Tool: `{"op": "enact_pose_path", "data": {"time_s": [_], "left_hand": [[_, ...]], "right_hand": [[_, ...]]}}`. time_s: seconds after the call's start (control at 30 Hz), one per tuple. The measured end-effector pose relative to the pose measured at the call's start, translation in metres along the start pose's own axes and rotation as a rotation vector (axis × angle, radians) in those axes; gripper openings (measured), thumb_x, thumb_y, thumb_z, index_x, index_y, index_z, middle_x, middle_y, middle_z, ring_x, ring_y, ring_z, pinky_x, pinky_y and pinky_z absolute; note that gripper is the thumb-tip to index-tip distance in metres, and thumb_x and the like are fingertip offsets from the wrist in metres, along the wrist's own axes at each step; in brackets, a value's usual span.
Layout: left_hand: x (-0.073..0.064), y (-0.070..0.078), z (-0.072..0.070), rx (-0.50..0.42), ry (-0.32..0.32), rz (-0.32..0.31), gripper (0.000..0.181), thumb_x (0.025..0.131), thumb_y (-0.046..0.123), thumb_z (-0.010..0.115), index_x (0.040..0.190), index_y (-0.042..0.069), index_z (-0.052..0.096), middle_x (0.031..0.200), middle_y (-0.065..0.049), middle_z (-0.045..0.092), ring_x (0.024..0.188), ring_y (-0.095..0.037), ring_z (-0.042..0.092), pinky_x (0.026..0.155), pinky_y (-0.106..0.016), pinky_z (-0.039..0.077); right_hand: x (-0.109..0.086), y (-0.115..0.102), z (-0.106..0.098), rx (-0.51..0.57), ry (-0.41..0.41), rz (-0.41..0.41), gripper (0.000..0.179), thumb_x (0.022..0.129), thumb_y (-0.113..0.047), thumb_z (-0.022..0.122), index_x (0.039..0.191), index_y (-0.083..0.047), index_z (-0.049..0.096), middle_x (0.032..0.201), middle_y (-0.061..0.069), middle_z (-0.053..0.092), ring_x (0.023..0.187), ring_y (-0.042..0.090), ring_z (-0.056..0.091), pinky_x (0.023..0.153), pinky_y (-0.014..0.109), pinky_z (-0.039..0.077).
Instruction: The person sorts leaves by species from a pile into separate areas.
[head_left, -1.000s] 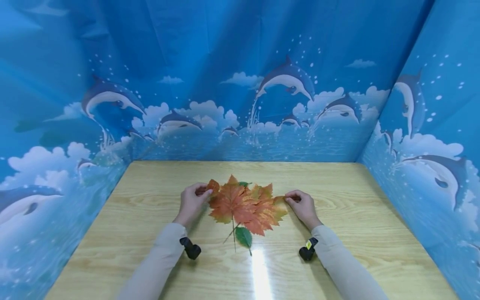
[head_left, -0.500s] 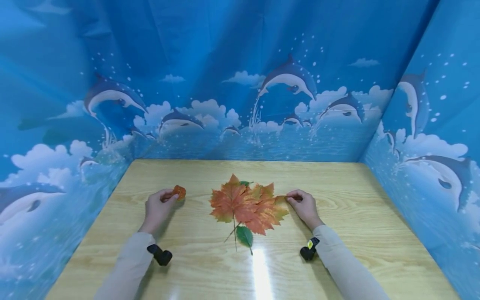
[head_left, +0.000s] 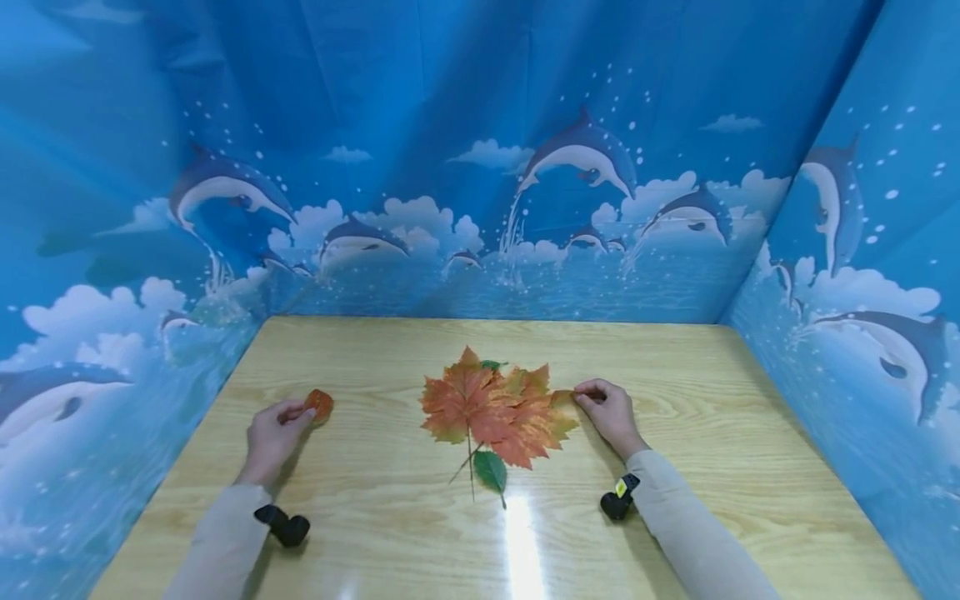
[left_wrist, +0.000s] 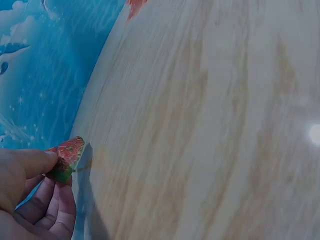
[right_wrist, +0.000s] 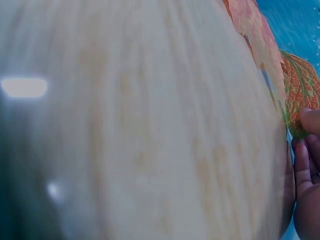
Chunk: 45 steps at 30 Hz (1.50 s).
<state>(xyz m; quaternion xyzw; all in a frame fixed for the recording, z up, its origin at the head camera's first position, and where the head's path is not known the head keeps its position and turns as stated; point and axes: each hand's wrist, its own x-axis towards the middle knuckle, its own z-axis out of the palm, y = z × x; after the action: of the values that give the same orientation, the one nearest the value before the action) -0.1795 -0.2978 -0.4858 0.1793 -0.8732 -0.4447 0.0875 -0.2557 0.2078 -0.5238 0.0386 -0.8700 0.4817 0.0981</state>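
Between thumb and fingers, my left hand (head_left: 272,433) pinches a small orange-red leaf (head_left: 321,405) over the left part of the table. In the left wrist view this leaf (left_wrist: 69,159) shows red with a green edge. My right hand (head_left: 607,414) pinches a brownish-orange leaf (head_left: 562,397) at the right side of a cluster of maple leaves (head_left: 491,412). Green veins run across that leaf (right_wrist: 302,85) in the right wrist view. The maple leaves overlap in the middle of the table, orange and red, with thin stems pointing toward me.
A green leaf (head_left: 491,471) lies below the maple leaves, and another green leaf (head_left: 491,365) peeks out behind them. The wood-grain table (head_left: 390,533) ends at a blue dolphin-print curtain (head_left: 480,150) at the back and sides.
My left hand has moved left, away from the maple leaves, carrying the small orange-red leaf with it. My right hand has stayed in place, still pinching its leaf.
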Motion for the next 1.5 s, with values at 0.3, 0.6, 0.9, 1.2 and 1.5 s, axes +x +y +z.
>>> {"op": "enact_pose_path", "data": {"time_s": [0.3, 0.6, 0.9, 1.2, 1.5], "left_hand": [[-0.002, -0.012, -0.004, 0.010, 0.005, 0.002, 0.032, 0.089, 0.020, 0.069, 0.110, -0.004, 0.067, 0.097, -0.014, 0.070, 0.074, -0.001, 0.054, 0.066, -0.017, 0.043], [-0.002, -0.018, -0.002, 0.003, 0.010, -0.003, 0.035, 0.090, 0.025, 0.069, 0.111, -0.003, 0.067, 0.100, -0.015, 0.070, 0.075, 0.000, 0.056, 0.066, -0.014, 0.043], [0.000, -0.019, 0.000, 0.013, 0.014, 0.019, 0.035, 0.089, 0.024, 0.069, 0.110, -0.003, 0.067, 0.099, -0.016, 0.070, 0.076, -0.005, 0.056, 0.065, -0.019, 0.044], [-0.001, -0.019, 0.000, 0.020, -0.005, 0.032, 0.037, 0.090, 0.027, 0.067, 0.110, -0.004, 0.066, 0.097, -0.016, 0.069, 0.074, -0.006, 0.056, 0.064, -0.021, 0.045], [-0.001, -0.020, -0.002, 0.019, -0.009, 0.033, 0.037, 0.091, 0.026, 0.067, 0.112, -0.005, 0.066, 0.099, -0.017, 0.068, 0.076, -0.006, 0.056, 0.064, -0.021, 0.045]], "right_hand": [[-0.002, -0.004, 0.000, -0.006, -0.008, 0.018, 0.010, 0.089, -0.007, 0.068, 0.098, -0.005, 0.071, 0.095, 0.012, 0.069, 0.084, 0.017, 0.061, 0.070, 0.019, 0.049], [-0.002, -0.004, 0.001, -0.014, -0.018, 0.036, 0.010, 0.089, -0.007, 0.067, 0.099, -0.004, 0.070, 0.097, 0.012, 0.069, 0.087, 0.021, 0.062, 0.071, 0.019, 0.049], [-0.002, -0.004, -0.002, -0.008, 0.032, -0.063, 0.007, 0.087, -0.004, 0.069, 0.093, -0.005, 0.071, 0.089, 0.008, 0.069, 0.080, 0.014, 0.061, 0.067, 0.019, 0.049], [0.001, -0.015, -0.015, -0.090, 0.044, 0.017, 0.009, 0.090, -0.005, 0.065, 0.098, -0.003, 0.069, 0.095, 0.014, 0.068, 0.087, 0.025, 0.063, 0.072, 0.030, 0.053], [0.007, -0.039, -0.009, -0.077, 0.070, 0.062, 0.014, 0.091, -0.012, 0.066, 0.101, -0.003, 0.069, 0.096, 0.015, 0.069, 0.084, 0.025, 0.064, 0.066, 0.026, 0.052]]}}
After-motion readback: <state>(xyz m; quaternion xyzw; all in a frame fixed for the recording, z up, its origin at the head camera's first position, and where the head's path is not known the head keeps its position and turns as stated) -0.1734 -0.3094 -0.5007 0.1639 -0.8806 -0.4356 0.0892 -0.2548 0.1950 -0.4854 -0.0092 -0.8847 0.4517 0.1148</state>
